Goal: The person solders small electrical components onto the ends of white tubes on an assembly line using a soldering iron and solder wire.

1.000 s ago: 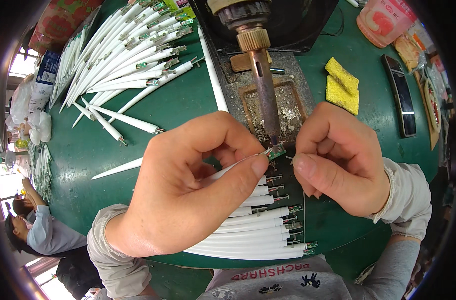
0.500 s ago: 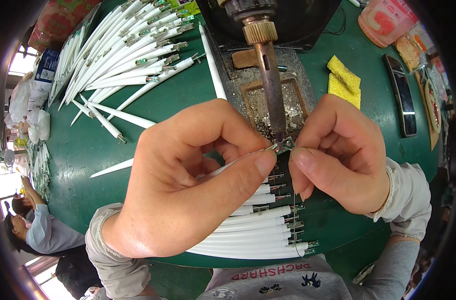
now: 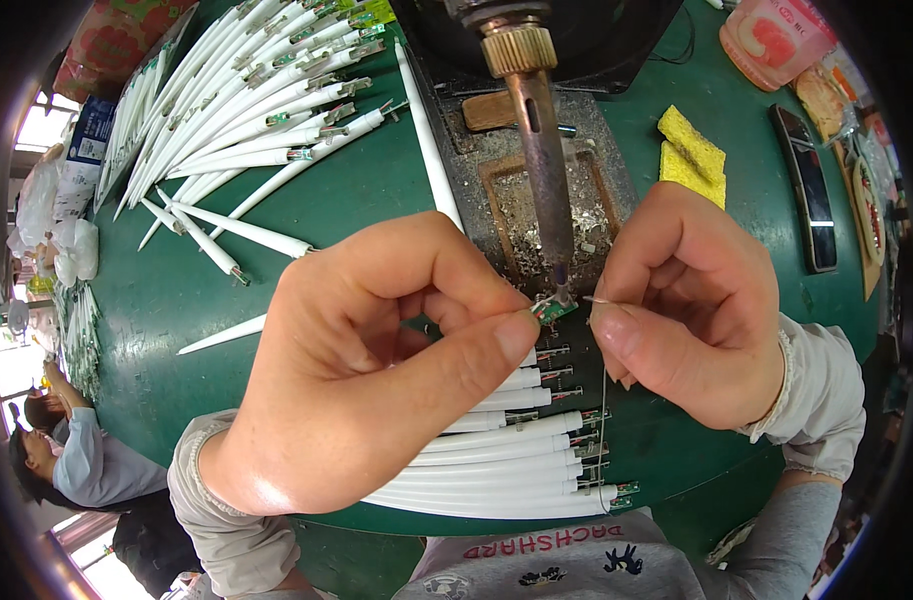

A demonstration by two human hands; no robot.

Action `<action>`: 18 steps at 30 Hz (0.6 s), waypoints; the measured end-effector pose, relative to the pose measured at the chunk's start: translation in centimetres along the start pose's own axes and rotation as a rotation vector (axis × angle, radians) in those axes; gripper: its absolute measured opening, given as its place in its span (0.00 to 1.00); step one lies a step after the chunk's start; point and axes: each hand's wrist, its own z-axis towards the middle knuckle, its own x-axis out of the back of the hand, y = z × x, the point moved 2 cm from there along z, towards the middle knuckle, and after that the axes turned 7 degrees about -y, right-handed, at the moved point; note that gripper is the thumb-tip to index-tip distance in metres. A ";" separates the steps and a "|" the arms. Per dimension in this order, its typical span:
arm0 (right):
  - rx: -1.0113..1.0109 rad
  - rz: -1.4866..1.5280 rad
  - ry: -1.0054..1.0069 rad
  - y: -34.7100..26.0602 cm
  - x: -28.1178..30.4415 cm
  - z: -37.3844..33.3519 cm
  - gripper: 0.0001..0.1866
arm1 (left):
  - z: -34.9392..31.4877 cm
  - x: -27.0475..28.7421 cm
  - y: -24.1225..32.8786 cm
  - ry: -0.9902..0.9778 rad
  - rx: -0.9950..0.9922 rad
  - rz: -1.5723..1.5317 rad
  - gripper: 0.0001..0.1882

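Observation:
My left hand [image 3: 376, 370] is closed, pinching a small green circuit board [image 3: 554, 310] between thumb and forefinger. Above the board, the tip of a soldering iron [image 3: 544, 170] points down and appears to touch it. My right hand [image 3: 691, 310] pinches a thin solder wire [image 3: 603, 430]; its short end sticks out left of the fingertips, apart from the board, and the rest hangs down. A white tapered stick [image 3: 221, 335] emerges left of my left hand; whether it joins the board is hidden. Below lies a row of white sticks [image 3: 506, 470] with small boards at their ends.
A pile of white sticks [image 3: 246, 110] covers the far left. Beneath the iron sits a grimy base with a solder-flecked tray [image 3: 506, 235]. Yellow sponges [image 3: 691, 160], a phone [image 3: 804, 190] and a pink cup [image 3: 774, 45] are at right. Another person [image 3: 96, 460] sits far left.
My right hand has moved slightly right, drawing the solder wire away from the iron tip. My left hand has shifted a little left and down, and more of the green board shows.

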 end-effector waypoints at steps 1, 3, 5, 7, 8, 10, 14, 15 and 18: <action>0.005 -0.013 0.031 -0.1 0.0 0.0 0.09 | -0.1 0.0 0.0 0.002 0.019 0.020 0.06; 0.045 -0.156 0.029 -0.3 0.1 -0.1 0.11 | -0.2 0.0 0.0 -0.006 -0.002 0.088 0.05; 0.087 -0.300 0.025 -0.5 0.1 -0.2 0.12 | -0.3 0.1 0.0 -0.010 -0.022 0.157 0.05; 0.183 -0.504 0.026 -0.5 0.1 -0.4 0.14 | -0.1 0.0 -0.2 -0.059 -0.081 0.289 0.04; 0.184 -0.507 0.027 -0.6 0.0 -0.3 0.14 | -0.1 -0.1 -0.3 -0.060 -0.084 0.289 0.04; 0.216 -0.605 0.055 -0.8 -0.4 -0.2 0.13 | -0.3 -0.3 -0.3 -0.062 -0.086 0.332 0.04; 0.315 -0.712 0.086 -0.8 -0.6 0.1 0.11 | -0.4 -0.6 -0.5 -0.062 -0.072 0.376 0.06; 0.343 -0.736 0.101 -0.7 -0.7 0.1 0.11 | -0.4 -0.6 -0.6 -0.060 -0.075 0.400 0.06; 0.468 -0.804 0.139 0.2 -0.8 0.2 0.13 | -0.4 -0.6 -0.8 -0.074 -0.109 0.455 0.08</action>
